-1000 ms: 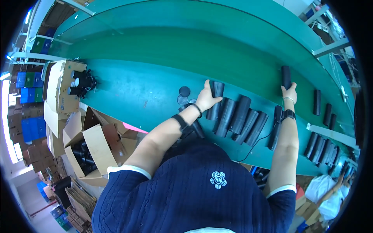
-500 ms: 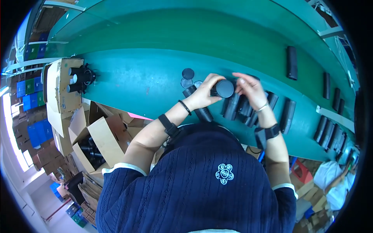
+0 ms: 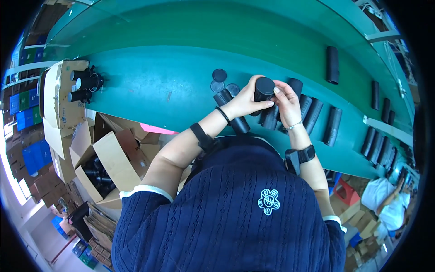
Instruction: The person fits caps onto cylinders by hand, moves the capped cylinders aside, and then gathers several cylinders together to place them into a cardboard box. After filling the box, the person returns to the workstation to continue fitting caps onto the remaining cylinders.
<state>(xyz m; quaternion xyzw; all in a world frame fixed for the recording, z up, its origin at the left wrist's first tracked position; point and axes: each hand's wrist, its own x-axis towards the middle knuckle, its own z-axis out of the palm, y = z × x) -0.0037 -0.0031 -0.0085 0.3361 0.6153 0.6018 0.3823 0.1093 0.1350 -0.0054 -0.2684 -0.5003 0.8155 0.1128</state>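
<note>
A black cylinder point(image 3: 264, 89) with a flat round end facing up stands in my left hand point(image 3: 244, 100), whose fingers wrap around its side. My right hand point(image 3: 288, 104) is closed against the other side, its fingertips at the rim. Just left of them, a ribbed black tube point(image 3: 239, 123) lies on the green bench point(image 3: 149, 86). Beyond it are a black round cap point(image 3: 219, 75) and two clear-looking discs, one a greyish disc point(image 3: 217, 86). Several more black tubes point(image 3: 312, 115) lie beside and partly under my right hand.
A green conveyor belt point(image 3: 204, 27) runs along the far side, carrying a black tube point(image 3: 332, 65) and others farther right. At the left stand a carton point(image 3: 65, 95) with black cylinders beside it and an open box point(image 3: 113, 158) of black parts. More tubes point(image 3: 376, 145) line the right.
My right hand has come in from the right and now touches the cylinder's rim. The cylinder's top now shows plain black. The whole view has shifted slightly.
</note>
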